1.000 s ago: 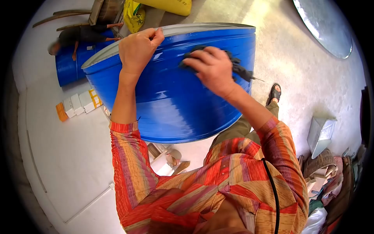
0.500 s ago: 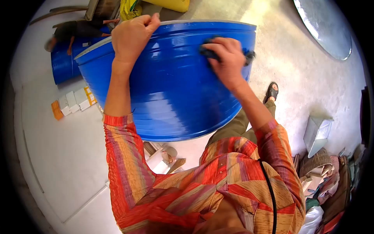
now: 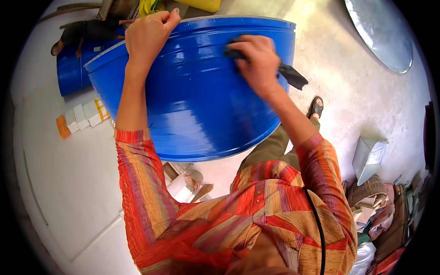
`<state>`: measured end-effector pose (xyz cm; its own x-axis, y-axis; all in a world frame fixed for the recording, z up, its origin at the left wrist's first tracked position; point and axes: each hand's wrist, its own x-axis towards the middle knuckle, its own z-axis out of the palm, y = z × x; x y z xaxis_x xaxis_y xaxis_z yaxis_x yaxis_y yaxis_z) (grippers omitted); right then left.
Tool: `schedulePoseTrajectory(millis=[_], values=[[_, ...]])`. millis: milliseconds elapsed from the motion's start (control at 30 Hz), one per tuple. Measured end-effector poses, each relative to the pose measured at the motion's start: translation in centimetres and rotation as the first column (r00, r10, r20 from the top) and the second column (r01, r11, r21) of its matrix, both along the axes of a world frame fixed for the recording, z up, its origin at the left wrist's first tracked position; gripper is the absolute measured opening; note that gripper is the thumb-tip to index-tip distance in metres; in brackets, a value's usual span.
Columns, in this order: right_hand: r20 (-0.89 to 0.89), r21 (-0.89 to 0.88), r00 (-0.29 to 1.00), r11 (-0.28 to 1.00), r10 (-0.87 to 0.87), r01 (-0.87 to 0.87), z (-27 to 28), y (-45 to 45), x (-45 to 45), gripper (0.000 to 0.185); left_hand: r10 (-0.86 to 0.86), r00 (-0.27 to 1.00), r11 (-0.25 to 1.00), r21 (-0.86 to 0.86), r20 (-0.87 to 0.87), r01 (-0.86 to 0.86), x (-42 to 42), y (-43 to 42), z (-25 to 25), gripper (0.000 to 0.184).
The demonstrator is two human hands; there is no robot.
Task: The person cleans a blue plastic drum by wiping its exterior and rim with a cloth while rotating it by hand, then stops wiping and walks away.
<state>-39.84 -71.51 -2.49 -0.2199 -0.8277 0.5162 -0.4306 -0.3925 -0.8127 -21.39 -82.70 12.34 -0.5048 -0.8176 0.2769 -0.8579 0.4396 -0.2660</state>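
Observation:
A large blue drum (image 3: 192,91) fills the middle of the view, tilted, its pale rim at the far side. My left hand (image 3: 150,35) is closed over the rim at the upper left of the drum. My right hand (image 3: 257,62) is pressed to the drum's side near its upper right, fingers curled over a black cloth (image 3: 293,76). One end of the cloth shows at the fingertips and the other hangs out past the wrist side, beyond the drum's edge.
Another person (image 3: 85,34) is beside a second blue drum (image 3: 73,68) at the upper left. White boxes (image 3: 83,115) lie on the left. At right are a large metal disc (image 3: 382,32), a metal scoop (image 3: 369,158) and a basket (image 3: 366,192). Yellow sacks (image 3: 199,3) stand at the top.
The drum and my left hand have shifted up and left in view. My right hand with the cloth moved right along the drum, then back a little left and up.

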Motion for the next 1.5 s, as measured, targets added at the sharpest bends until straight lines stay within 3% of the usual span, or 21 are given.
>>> schedulePoseTrajectory(millis=[33,100,167,300,367,433,500,533,600,633,700,767,867,967,1067,1167,1233,1300,1367,1400,1500], values=[[-0.093,-0.121,0.992,0.988,0.081,-0.092,1.9,-0.6,1.4,0.028,-0.008,1.000,1.000,0.012,-0.017,0.008,-0.3,-0.3,0.0,0.045],[-0.222,-0.139,0.969,0.981,0.105,-0.138,4.8,-0.8,5.3,0.023,0.023,1.000,1.000,0.010,0.011,-0.023,-0.8,-0.2,-0.4,0.045],[-0.093,-0.100,0.985,0.983,0.147,-0.156,3.9,-1.1,3.3,0.023,0.009,1.000,1.000,0.009,0.015,-0.009,-0.8,-0.2,-0.3,0.045],[0.127,0.331,0.985,0.941,-0.118,0.070,-8.9,-0.1,-4.0,0.027,0.002,1.000,1.000,0.015,0.011,-0.002,-0.8,-0.2,-0.8,0.041],[0.107,0.427,0.964,0.887,-0.241,0.175,-9.4,-0.4,-4.1,0.028,0.039,0.998,0.998,0.055,0.055,-0.042,-1.3,-0.7,-1.0,0.038],[0.069,0.200,0.984,0.969,-0.161,0.145,-5.7,-1.3,-2.6,0.028,-0.033,0.999,0.999,-0.015,-0.011,0.033,-1.5,-2.0,-1.3,0.042],[-0.026,0.006,0.998,0.999,-0.051,0.051,0.5,-1.8,0.0,0.033,-0.020,0.992,0.979,0.204,0.126,-0.007,-4.2,-3.4,-0.6,0.047],[-0.103,-0.029,0.993,0.997,0.065,-0.068,3.4,-1.7,1.3,0.036,-0.002,0.992,0.981,0.194,0.128,-0.023,-4.3,-3.4,-1.0,0.047],[-0.229,-0.198,0.968,0.969,0.101,-0.147,6.4,-2.7,5.4,0.016,-0.059,0.978,0.976,0.219,0.201,0.014,-4.3,-3.3,-1.9,0.043],[-0.266,-0.198,0.956,0.964,0.122,-0.178,7.1,-3.1,7.2,0.008,-0.057,0.978,0.977,0.212,0.199,0.014,-4.2,-2.9,-1.6,0.043],[-0.284,-0.232,0.957,0.963,0.065,-0.134,7.5,-3.1,8.6,0.008,-0.073,0.997,0.957,0.281,-0.014,0.074,-3.9,-2.5,-0.5,0.042],[-0.237,-0.236,0.964,0.956,0.117,-0.174,6.4,-2.6,6.8,0.012,-0.138,0.990,0.956,0.255,-0.038,0.143,-3.3,-2.8,-0.1,0.044],[-0.125,-0.008,0.988,0.996,0.090,-0.092,2.3,0.3,0.8,0.046,-0.139,0.990,0.940,0.318,0.025,0.124,-3.2,-2.0,0.5,0.045],[-0.059,0.166,0.997,0.984,-0.056,0.065,-3.8,2.1,-2.9,0.042,-0.131,0.989,0.973,0.199,0.070,0.115,-3.0,-2.1,-0.1,0.045],[-0.102,0.050,0.992,0.996,-0.067,0.072,-1.9,1.2,-2.2,0.039,-0.176,0.977,0.984,0.020,0.118,0.175,-3.0,-3.1,-0.6,0.043],[-0.183,-0.125,0.983,0.991,0.019,-0.042,3.9,-1.0,2.1,0.028,-0.057,0.978,0.982,0.189,0.199,0.019,-2.3,-1.8,0.7,0.040],[-0.211,-0.230,0.975,0.966,0.066,-0.115,6.0,-2.0,6.2,0.009,-0.128,0.990,0.976,0.183,0.051,0.117,-1.8,-2.1,-1.0,0.041],[-0.283,-0.224,0.955,0.962,0.087,-0.154,6.7,-1.4,7.6,0.008,-0.148,0.978,0.980,0.152,0.149,0.125,0.2,-1.2,-0.3,0.037],[-0.163,-0.280,0.983,0.951,0.086,-0.129,5.4,-0.1,6.1,0.014,-0.029,0.994,0.989,0.148,0.101,0.014,1.2,0.0,1.2,0.039],[-0.097,-0.154,0.983,0.973,0.156,-0.169,3.5,0.8,4.2,0.038,0.025,0.996,0.989,0.140,0.086,-0.037,2.1,0.4,1.4,0.041],[0.051,0.148,0.987,0.979,-0.150,0.141,-5.5,3.0,-0.9,0.036,0.011,0.996,0.994,0.104,0.085,-0.020,5.2,1.2,2.0,0.041]])
